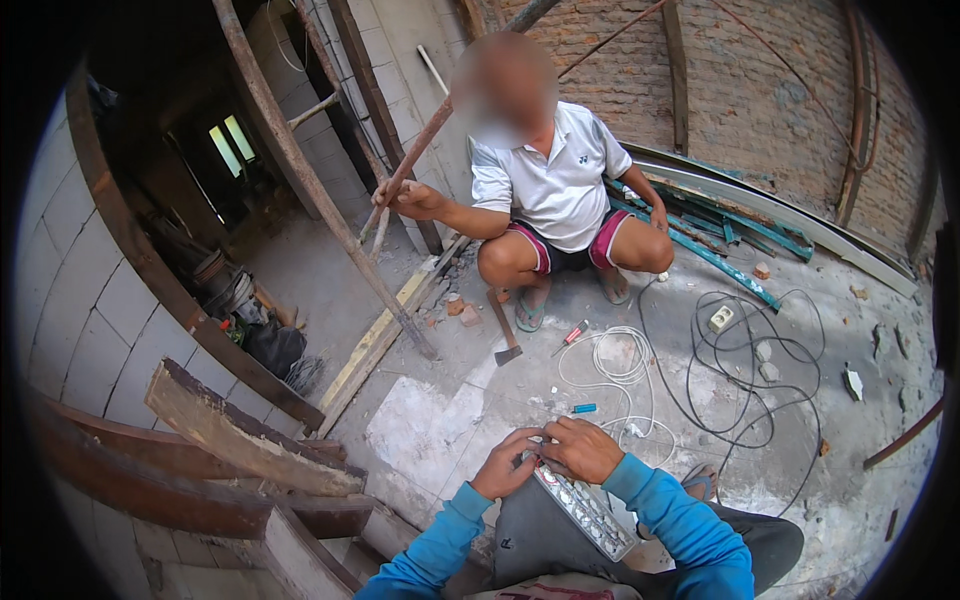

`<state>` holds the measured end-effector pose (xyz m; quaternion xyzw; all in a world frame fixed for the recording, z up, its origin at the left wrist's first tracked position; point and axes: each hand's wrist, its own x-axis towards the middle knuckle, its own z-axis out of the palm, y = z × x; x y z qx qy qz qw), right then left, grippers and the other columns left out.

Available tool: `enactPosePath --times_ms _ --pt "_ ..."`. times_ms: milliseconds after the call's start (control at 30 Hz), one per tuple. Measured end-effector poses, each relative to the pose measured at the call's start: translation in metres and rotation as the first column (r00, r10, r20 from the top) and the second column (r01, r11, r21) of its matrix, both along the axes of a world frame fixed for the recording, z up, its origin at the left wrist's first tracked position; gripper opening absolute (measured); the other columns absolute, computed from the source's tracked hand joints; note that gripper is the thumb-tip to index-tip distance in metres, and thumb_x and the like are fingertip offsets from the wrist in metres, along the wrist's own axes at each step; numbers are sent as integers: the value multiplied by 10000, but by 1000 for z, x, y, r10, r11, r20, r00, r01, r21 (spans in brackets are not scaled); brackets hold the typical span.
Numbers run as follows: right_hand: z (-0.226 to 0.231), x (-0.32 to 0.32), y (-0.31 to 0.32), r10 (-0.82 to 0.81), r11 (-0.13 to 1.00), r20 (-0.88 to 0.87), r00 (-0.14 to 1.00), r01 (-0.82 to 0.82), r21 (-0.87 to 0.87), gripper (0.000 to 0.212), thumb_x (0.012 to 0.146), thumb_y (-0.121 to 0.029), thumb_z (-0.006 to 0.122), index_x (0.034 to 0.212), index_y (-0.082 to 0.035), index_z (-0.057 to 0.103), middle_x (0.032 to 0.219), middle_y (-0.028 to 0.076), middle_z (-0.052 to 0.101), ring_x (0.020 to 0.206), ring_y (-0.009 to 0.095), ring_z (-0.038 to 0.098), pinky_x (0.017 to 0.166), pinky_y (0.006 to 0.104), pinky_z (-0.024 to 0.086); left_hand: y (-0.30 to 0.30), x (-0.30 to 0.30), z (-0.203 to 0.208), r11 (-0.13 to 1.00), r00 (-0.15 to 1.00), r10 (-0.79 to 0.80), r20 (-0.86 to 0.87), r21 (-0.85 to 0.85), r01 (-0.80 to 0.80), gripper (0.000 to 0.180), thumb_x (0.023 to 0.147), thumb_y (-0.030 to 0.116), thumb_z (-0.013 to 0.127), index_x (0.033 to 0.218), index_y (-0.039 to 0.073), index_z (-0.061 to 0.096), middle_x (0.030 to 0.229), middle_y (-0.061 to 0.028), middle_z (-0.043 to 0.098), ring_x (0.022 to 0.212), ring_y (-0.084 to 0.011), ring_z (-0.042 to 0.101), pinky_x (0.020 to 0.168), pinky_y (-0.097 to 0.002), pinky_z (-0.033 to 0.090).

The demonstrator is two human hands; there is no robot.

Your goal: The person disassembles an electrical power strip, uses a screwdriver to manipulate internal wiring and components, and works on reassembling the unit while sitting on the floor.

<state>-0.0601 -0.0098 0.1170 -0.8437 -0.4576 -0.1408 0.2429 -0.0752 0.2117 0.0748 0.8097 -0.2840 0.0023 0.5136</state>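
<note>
A long silvery panel (585,510) with rows of round, shiny cups lies tilted across my lap. It looks like a light fixture, but I cannot tell for sure. My left hand (508,463) is closed around its far end. Close against it, my right hand (580,448) has its fingers bent and pinched together at that same end. Whatever sits between those fingertips is hidden. Just beyond my hands, a small blue object (584,408) lies on the floor beside a loose coil of white cable (612,372).
A person (560,180) squats opposite, one hand on a rusty pole (415,150). Before them lie a hatchet (506,335) and a red-handled tool (572,335). Black cable (745,440) with a white socket (720,318) sprawls at right. Wooden boards (240,430) stand at left.
</note>
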Motion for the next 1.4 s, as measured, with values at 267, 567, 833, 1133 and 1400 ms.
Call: enactPosePath --times_ms 267,567,833,1133,1400 --pt "-5 18 -7 148 986 19 989 -146 -76 302 825 -147 642 1123 -131 693 1053 80 634 963 277 674 791 383 568 2 7 -1 998 992 -52 -116 -50 47 218 876 -9 585 1088 -8 634 1293 -189 588 1231 -310 567 1028 -368 439" --pt "-23 23 -7 185 981 -86 979 -189 -44 255 837 -144 631 1079 -129 709 1047 95 647 940 296 694 764 389 574 -1 3 -31 909 939 -102 -328 -413 -46 331 879 -122 528 1183 5 494 1385 -172 508 1309 -268 506 1106 -373 393" --pt "-25 22 -6 144 987 -131 981 -151 -50 131 846 -122 612 940 -46 662 985 112 633 902 297 690 760 397 569 -18 -24 -29 944 959 167 -230 -243 -223 505 939 138 670 1350 -20 422 1371 -191 496 1321 -271 471 1128 -413 365" --pt "-11 26 -18 164 985 -376 912 -173 11 142 936 -136 584 979 -6 624 959 162 592 888 369 646 777 454 526 -42 -44 -38 930 935 330 129 127 -346 729 794 266 816 1350 -50 467 1331 -236 466 1269 -391 456 1088 -449 367" --pt "-5 17 -15 92 977 -415 905 -2 214 185 880 -90 631 1005 40 594 1029 194 589 921 400 621 814 437 521 -59 -47 -22 918 915 393 -93 -21 -397 595 824 133 790 1289 -26 454 1231 -199 553 1141 -291 588 949 -395 479"
